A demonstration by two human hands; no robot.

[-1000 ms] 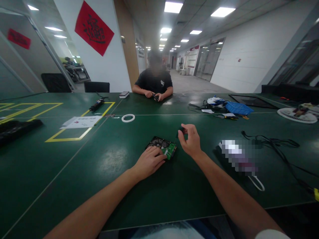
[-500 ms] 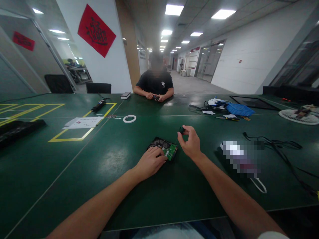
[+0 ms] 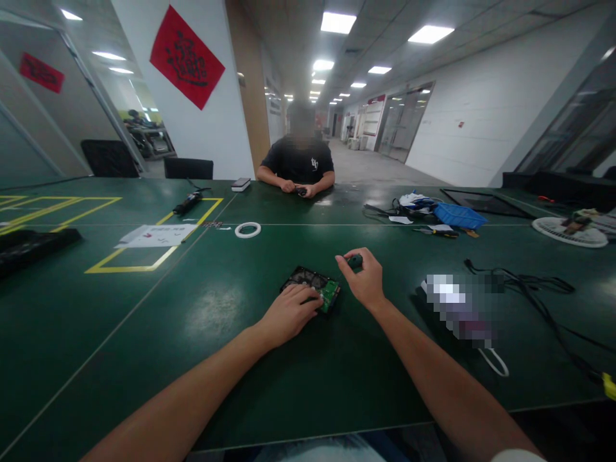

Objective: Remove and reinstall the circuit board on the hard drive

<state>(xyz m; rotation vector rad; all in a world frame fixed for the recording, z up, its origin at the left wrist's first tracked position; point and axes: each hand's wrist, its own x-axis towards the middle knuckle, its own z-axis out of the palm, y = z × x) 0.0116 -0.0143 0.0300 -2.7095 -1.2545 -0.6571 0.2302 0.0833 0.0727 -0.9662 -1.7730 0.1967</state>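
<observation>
Left hand [image 3: 289,313] palm down, fingers loosely bent on hard drive [image 3: 307,274]; whether thumb grips edge, cannot tell. Right hand [image 3: 366,282] closed around dark-handled tool [image 3: 355,261], just right of drive; tool tip not discernible. Drive flat on green table [image 3: 250,398], in front of wearer. Progress, by judgement: work under way, not finished; 1 green circuit board [image 3: 330,292] sits on drive, 0 loose parts discernible beside it. Fastener state too small to tell.
</observation>
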